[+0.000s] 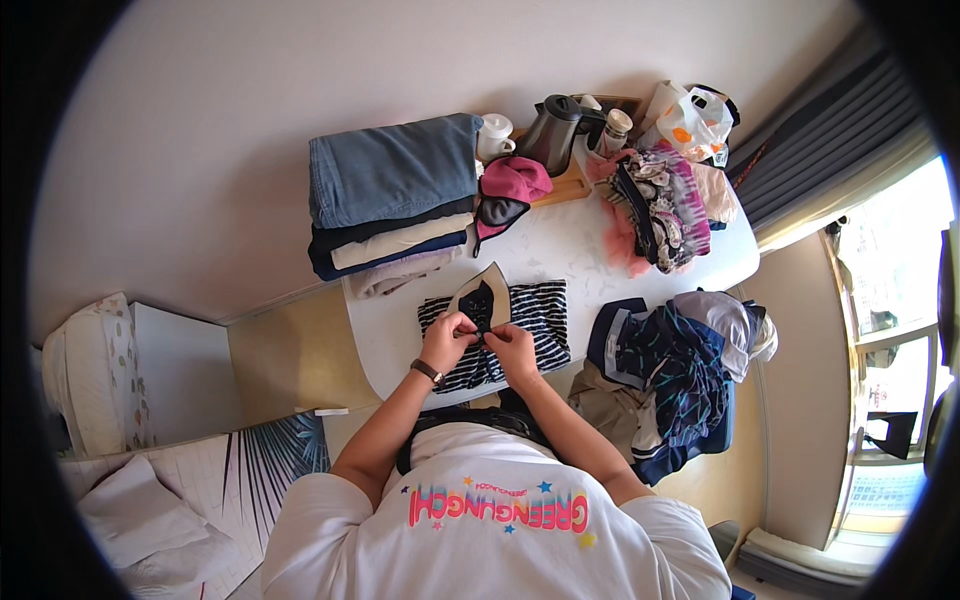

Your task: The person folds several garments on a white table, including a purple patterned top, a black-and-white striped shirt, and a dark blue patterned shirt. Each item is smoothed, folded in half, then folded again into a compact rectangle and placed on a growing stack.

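Both of my hands meet over the near part of a white table (555,240). Fingers of my left hand (448,343) pinch the lower left edge of a small cream and dark fabric piece (495,298), perhaps a collar. Opposite, my right hand (513,351) pinches the same piece at its lower right, the fingertips of the two hands close together. Beneath them lies a black-and-white striped garment (545,322), spread flat near the table edge. Whether the cream piece is joined to the striped cloth, I cannot tell.
Folded clothes topped by blue denim (390,172) stand at the back left. Beyond are a pink and grey cloth (510,184), an electric kettle (553,135), a lidded white mug (495,135) and patterned clothes (667,210). A clothes heap (675,375) lies at the right.
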`<state>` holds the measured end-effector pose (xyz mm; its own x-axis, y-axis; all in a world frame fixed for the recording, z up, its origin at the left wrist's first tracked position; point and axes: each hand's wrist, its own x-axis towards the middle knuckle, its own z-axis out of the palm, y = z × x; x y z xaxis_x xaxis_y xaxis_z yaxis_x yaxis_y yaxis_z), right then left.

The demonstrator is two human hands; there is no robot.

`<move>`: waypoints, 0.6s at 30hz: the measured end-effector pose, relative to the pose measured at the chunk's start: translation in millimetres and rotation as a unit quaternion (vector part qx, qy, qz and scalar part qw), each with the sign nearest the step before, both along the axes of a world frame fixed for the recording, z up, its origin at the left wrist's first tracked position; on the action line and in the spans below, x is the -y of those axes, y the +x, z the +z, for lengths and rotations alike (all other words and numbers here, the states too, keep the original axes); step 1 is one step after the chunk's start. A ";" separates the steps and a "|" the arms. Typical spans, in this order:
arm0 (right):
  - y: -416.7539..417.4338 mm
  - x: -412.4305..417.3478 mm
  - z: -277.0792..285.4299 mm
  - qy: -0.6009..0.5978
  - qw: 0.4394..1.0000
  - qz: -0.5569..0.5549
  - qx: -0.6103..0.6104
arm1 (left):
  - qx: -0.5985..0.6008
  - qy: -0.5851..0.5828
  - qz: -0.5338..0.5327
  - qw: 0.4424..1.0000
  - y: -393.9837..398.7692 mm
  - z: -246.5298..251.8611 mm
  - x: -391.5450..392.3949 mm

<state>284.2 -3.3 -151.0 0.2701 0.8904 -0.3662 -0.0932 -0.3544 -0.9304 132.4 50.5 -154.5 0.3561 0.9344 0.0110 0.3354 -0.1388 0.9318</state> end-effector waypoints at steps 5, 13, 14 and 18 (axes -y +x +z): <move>-1.3 0.0 6.1 0.022 0.978 0.022 0.206 | 0.078 -0.108 0.034 0.991 2.6 -8.3 1.8; 0.1 3.9 -7.8 0.007 0.984 0.037 0.174 | 0.048 -0.106 0.037 0.993 3.0 -12.0 0.9; 0.5 4.5 -9.3 0.009 0.987 0.041 0.156 | 0.035 -0.097 0.036 0.994 4.3 -12.2 0.5; 0.9 4.8 -4.0 0.008 0.998 0.033 0.051 | -0.006 -0.045 0.024 0.999 7.7 -0.4 -0.2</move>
<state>285.0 -8.0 -155.0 0.2465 0.9128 -0.3257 0.0248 -0.3419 -0.9394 140.1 50.6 -154.9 0.3104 0.9474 -0.0782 0.3505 -0.0376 0.9358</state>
